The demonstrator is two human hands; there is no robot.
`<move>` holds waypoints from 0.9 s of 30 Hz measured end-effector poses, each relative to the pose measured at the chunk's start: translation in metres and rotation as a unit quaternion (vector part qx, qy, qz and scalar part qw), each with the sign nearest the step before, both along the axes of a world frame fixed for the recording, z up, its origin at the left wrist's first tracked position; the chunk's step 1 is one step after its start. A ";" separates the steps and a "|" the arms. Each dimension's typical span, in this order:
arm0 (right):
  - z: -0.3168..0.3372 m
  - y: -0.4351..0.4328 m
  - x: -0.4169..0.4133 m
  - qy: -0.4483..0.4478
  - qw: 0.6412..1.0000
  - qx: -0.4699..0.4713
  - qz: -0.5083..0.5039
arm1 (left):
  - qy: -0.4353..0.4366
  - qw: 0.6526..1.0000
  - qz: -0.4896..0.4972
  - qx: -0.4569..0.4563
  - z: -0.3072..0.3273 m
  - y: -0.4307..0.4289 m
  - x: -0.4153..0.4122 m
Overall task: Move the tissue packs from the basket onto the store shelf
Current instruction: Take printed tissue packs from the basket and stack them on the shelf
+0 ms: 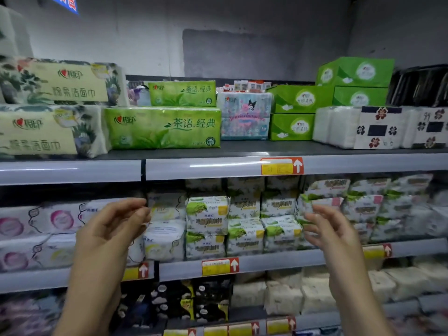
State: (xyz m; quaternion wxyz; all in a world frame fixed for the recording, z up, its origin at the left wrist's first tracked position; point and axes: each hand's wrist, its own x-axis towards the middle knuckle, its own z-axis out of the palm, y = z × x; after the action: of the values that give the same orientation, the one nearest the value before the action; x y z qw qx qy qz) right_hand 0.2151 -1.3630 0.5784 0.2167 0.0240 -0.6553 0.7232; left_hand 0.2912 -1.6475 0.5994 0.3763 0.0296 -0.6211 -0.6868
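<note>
Two empty hands hover at the shelving: the left hand (114,229) loosely curled, the right hand (327,229) with fingers apart. Several tissue packs (164,128) lie on the top shelf (242,147); the basket is out of view. Crowding another pack in could topple the stacked green boxes (300,99). Grey wall (242,44) behind, dim light.

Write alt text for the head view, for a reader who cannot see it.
The left hand and right hand hover empty, fingers loosely curled, before a stocked shelf. Its top tier holds green tissue packs, green boxes and white packs. No basket is in view.
</note>
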 end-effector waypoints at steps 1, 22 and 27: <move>-0.003 -0.002 0.007 -0.007 1.000 0.004 -0.006 | -0.004 1.000 -0.005 0.004 -0.003 0.000 0.002; -0.102 -0.005 0.017 -0.155 0.988 0.012 0.006 | -0.201 0.978 -0.038 0.051 -0.111 0.006 0.002; -0.166 -0.004 0.009 -0.219 0.975 0.044 0.010 | -0.247 0.967 -0.061 0.032 -0.160 0.014 -0.002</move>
State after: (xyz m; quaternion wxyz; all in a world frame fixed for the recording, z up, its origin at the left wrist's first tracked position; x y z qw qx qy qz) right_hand 0.2244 -1.3665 0.4129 0.0599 -0.1189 -0.7177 0.6835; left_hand 0.2888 -1.6337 0.4389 0.1676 0.1722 -0.6734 -0.6992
